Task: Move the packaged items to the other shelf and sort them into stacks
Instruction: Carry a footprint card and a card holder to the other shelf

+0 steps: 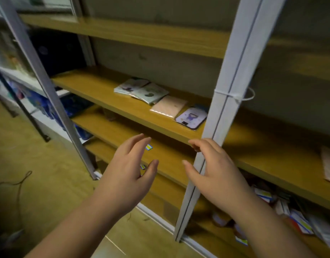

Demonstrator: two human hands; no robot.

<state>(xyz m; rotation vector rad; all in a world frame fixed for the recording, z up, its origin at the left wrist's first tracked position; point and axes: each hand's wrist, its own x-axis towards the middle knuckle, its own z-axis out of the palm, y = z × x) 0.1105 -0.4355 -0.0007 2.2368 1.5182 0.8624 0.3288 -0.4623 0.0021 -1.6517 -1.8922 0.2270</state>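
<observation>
Several flat packaged items lie in a row on a wooden shelf [97, 90]: a pale stack [130, 86], a green-printed stack [151, 93], a pink pack [168, 106] and a purple-printed pack [191, 117]. My left hand [128, 175] and my right hand [214, 172] hover in front of the shelf below, both empty with fingers apart. More packs [298, 220] lie jumbled on a low shelf at the right, and another pink pack [329, 164] shows at the right edge.
A white metal upright [225, 101] with a cable tie stands just behind my right hand. Another upright [48, 86] slants at the left. Blue printed bags [45, 105] fill a neighbouring rack. A cable [21, 181] lies on the wooden floor.
</observation>
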